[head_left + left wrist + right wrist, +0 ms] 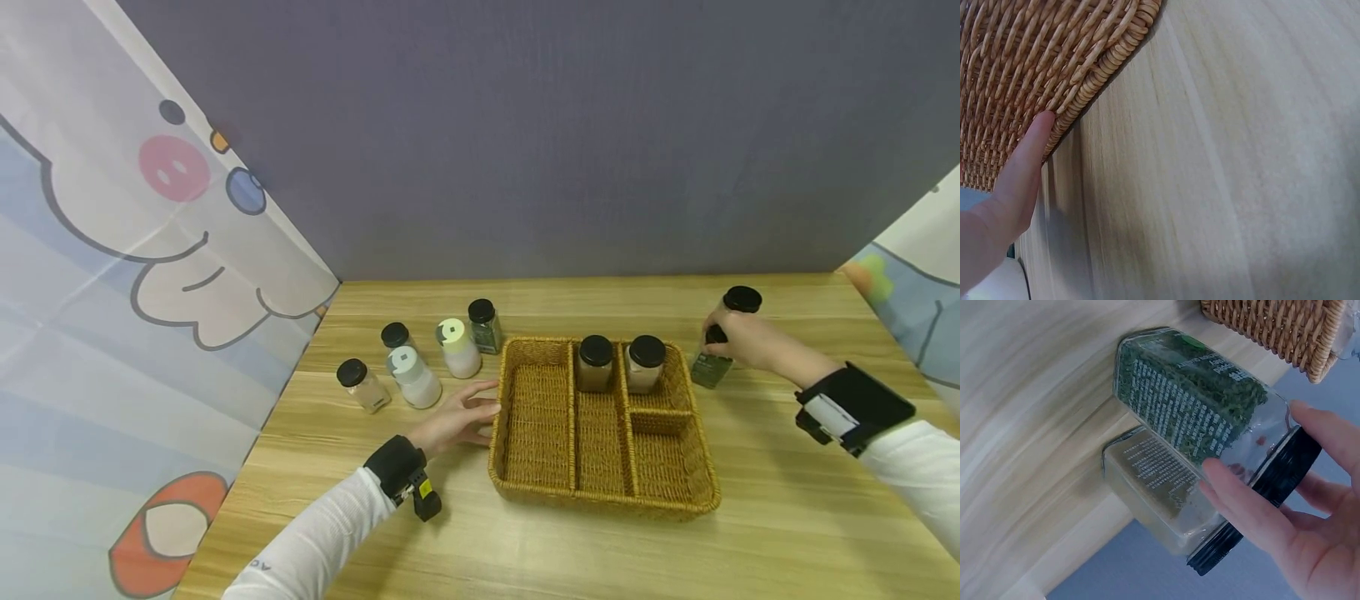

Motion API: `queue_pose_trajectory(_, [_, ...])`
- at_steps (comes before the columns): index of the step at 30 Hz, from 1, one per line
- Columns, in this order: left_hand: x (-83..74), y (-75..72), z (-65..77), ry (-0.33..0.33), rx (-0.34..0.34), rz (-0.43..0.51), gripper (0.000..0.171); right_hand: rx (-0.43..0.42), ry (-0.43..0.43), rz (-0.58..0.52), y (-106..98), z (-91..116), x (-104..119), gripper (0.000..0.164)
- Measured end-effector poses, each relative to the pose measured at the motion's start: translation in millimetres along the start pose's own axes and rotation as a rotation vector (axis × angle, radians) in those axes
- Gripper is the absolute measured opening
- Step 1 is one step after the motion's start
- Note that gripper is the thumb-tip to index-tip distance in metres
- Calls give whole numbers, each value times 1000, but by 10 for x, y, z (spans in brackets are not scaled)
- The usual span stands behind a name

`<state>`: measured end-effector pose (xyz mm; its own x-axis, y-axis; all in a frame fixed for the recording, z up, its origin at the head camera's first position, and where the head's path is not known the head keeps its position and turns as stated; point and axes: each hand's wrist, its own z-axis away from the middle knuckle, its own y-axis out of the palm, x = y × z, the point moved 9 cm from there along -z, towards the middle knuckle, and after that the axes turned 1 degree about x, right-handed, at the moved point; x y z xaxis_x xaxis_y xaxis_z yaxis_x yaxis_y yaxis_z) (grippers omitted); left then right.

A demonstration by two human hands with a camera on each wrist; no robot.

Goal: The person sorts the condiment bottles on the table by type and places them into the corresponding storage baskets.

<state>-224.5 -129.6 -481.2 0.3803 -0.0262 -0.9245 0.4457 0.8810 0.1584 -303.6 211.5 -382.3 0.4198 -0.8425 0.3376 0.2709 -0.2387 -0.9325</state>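
Note:
A wicker basket (607, 500) with several compartments stands on the table. My left hand (457, 418) lies at its left side, the fingers fairly straight and touching the woven wall (1016, 81). To the basket's right, my right hand (742, 340) grips a spice jar of green dried herbs (1191, 400) near its black lid (1285, 467). Whether that jar's base touches the table I cannot tell. Close beside it is a jar of brownish powder (1154, 478), also black-lidded. Two black-lidded jars, one brown (595, 375) and one paler (643, 375), sit in the basket's back compartments.
Left of the basket stand two white bottles (417, 385) (461, 357), a jar of green herbs (486, 333), a pale jar (369, 392) and another black-lidded jar (395, 335). A grey wall (540, 150) rises behind the wooden table (577, 558).

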Motion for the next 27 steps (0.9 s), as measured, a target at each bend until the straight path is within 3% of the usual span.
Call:
queue_pose_trajectory(18, [-13, 8, 5, 2, -2, 0, 60, 52, -10, 61, -48, -9, 63, 31])
queue_pose_trajectory(27, [-9, 11, -2, 5, 8, -3, 58, 20, -12, 77, -191, 47, 154, 28])
